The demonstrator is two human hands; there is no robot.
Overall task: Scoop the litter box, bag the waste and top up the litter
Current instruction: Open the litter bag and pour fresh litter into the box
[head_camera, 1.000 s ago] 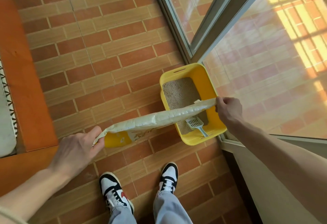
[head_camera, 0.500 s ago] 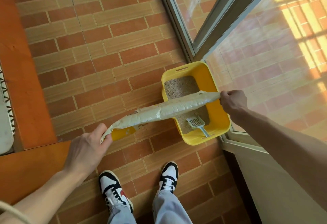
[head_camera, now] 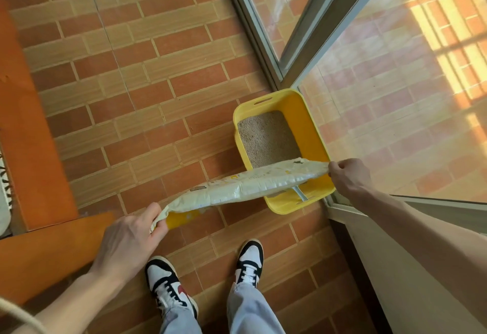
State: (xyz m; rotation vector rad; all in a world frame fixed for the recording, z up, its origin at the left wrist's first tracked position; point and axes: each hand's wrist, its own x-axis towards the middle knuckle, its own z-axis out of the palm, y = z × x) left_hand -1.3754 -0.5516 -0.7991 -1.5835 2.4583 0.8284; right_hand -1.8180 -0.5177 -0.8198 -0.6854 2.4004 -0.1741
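Litter box, yellow, sits on the brick-pattern floor in the corner against the glass door frame. Its bed of litter looks level, with no clumps discernible from this height. A litter bag is held roughly level above the near end of the box: the left hand pinches its near end, the right hand is fisted around its far end.

Assessment: the top-up stage appears to be in hand, though no litter is seen falling. Whether scooping and bagging are complete cannot be confirmed; no waste bag is visible.

A scoop lies in the box, mostly hidden under the bag, only its handle showing. It sits where litter would fall. An orange step borders the left. Shoes stand just short of the box.
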